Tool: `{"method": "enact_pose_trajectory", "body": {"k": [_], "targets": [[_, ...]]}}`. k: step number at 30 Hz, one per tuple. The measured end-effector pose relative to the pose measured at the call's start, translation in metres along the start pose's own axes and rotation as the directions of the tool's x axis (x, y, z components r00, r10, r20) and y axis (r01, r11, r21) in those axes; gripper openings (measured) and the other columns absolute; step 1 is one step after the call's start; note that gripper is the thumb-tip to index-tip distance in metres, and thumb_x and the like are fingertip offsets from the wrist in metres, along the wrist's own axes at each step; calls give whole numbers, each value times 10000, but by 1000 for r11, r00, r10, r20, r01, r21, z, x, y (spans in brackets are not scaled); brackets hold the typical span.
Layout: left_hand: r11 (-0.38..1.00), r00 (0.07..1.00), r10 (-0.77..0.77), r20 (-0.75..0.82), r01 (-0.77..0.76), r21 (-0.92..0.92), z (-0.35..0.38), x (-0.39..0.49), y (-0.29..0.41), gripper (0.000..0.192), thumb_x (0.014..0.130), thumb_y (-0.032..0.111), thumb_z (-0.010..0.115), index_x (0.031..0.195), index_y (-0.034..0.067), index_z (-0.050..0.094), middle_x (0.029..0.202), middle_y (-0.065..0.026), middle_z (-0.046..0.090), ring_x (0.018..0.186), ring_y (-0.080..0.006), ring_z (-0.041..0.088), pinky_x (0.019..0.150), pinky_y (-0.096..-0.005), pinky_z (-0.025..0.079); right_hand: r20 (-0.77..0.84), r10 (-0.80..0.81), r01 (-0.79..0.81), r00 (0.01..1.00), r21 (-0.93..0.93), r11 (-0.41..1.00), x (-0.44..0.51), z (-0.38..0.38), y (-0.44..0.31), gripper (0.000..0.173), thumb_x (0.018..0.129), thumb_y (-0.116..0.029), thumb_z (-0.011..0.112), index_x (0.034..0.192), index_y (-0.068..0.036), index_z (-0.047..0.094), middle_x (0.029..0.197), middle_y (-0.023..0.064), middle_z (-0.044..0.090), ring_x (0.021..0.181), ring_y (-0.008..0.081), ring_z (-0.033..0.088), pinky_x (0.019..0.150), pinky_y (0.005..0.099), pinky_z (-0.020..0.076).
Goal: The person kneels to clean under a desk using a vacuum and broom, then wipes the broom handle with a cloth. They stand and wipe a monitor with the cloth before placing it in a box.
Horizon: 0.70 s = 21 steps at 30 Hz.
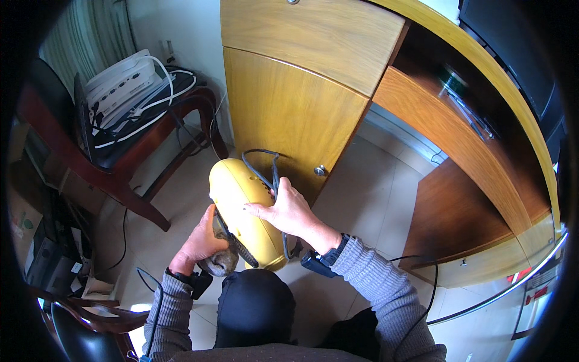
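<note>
A yellow plastic appliance body [244,199] with rounded edges is tilted in front of me, above the tiled floor. My right hand [289,212] grips its upper right side, thumb across the yellow face, and a dark power cord [275,169] loops up beside the fingers. My left hand [201,242] is at its lower left side, by a black ribbed strip [237,242] along the edge. Below that hand is a grey-brown, fuzzy-looking rounded thing [221,260]; whether the hand holds it or only touches the appliance, I cannot tell. My knee in black cloth is close below.
A wooden desk cabinet [289,104] with a round knob stands just ahead. On the left, a dark wooden chair [131,181] carries white electronic devices [122,90] and tangled cables. An open desk shelf [497,167] at the right holds pens. Another chair [86,326] is at lower left.
</note>
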State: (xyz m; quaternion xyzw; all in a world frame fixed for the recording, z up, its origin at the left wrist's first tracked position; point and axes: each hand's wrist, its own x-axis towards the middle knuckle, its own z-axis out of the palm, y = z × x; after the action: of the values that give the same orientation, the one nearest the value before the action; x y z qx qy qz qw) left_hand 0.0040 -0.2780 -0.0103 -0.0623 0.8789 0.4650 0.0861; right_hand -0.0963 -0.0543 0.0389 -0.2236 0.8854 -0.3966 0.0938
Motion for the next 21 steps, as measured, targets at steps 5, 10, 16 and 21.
{"method": "enact_pose_trajectory", "body": {"k": [5,10,16,21], "targets": [[997,1000,-7,31,4,79,2,3,3,1033,621,179,728,1445,-109,175,1425,-316,358,1346,-384,372,1118,-357,308,51,24,-18,998,-116,993,11,0,-24,867,694,-639,736,1101,53,408,1031,317,616,927,357,672,775,423,544],[998,1000,10,-1,-10,59,3,3,2,1002,623,171,706,1438,-107,194,1385,-316,402,1316,-397,403,1105,-366,324,102,37,-28,994,-88,996,29,3,-23,941,647,-589,788,1161,82,374,1032,314,619,931,371,666,807,429,532],[981,991,130,20,-126,-148,2,-1,17,844,623,126,697,1390,-15,373,1258,-204,559,1206,-293,521,1036,-347,385,94,24,-41,995,185,982,28,6,-14,992,605,-460,841,1233,109,326,1120,331,578,1015,397,626,890,414,496],[997,994,65,91,-68,29,-1,-11,28,736,621,170,708,1301,-13,497,1238,-213,583,1135,-299,582,998,-353,428,171,73,-113,983,237,965,-8,-13,-4,985,635,-332,854,1323,75,277,1196,289,552,1135,359,570,982,383,442]]}}
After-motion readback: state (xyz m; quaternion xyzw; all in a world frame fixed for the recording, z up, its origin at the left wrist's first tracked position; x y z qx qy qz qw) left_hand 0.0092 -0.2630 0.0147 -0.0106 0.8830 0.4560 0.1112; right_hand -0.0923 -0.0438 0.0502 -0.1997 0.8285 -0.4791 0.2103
